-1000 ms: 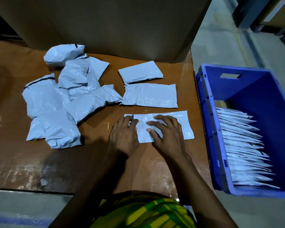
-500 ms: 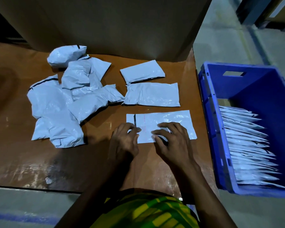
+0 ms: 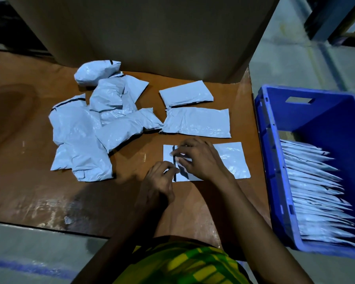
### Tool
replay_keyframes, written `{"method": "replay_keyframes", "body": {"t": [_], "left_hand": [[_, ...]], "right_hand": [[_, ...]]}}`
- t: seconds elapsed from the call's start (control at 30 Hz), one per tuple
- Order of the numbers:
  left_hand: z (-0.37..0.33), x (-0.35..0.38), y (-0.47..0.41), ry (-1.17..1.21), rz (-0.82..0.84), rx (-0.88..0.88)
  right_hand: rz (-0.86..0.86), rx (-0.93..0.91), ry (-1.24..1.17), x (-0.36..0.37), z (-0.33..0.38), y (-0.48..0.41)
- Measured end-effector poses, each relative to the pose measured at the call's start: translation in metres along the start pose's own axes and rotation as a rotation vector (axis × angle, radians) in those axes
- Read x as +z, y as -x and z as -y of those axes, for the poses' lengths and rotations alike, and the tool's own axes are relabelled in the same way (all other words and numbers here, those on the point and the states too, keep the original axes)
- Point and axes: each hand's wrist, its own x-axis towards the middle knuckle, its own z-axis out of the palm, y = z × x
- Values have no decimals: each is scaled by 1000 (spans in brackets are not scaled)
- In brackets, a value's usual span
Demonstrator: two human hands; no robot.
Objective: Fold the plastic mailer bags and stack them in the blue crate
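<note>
Fingers [image 3: 183, 144]: on the right hand [image 3: 202, 160] they're curled in, pinching the mailer [image 3: 232, 159] near its left end, right at the dark strip [image 3: 174, 177]. On the left hand [image 3: 159, 181] they're curled too, nipping the mailer just beside them. It's a bit blurred where they meet.
Left hand: knuckles up, at the mailer's near-left corner.
Right hand: reaching across, covering the mailer's middle.
Mailer: flat on the table [image 3: 29, 181] in front of the person, long side left to right, right half bare.
Strip: runs across the mailer near its left end.
Pile [image 3: 80, 136]: crumpled mailers heaped on the left of the table.
Folded pair [image 3: 199, 123]: two mailers beyond the hands, one behind the other.
Crate [image 3: 264, 144]: blue, just right of the table.
Stack [image 3: 312, 181]: mailers on edge in a row inside the crate.
Box [image 3: 141, 27]: big cardboard wall at the table's far side.
</note>
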Motion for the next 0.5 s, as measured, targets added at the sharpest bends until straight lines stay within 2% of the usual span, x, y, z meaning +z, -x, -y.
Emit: {"method": "replay_keyframes", "body": {"t": [0.13, 0.2, 0.3, 0.43, 0.5], "left_hand": [[3, 3, -2, -8, 5, -68], [-2, 4, -9, -49, 17, -115], [-15, 9, -24, -51, 44, -107], [-27, 34, -48, -163, 288, -23], [-27, 48, -51, -261, 337, -7]], "right_hand": [[-58, -5, -114, -2, -5, 11], [-183, 62, -203, -6, -15, 25], [-318, 163, -113, -9, -33, 47], [-260, 227, 14, -16, -45, 66], [-222, 256, 50, -19, -45, 73]]}}
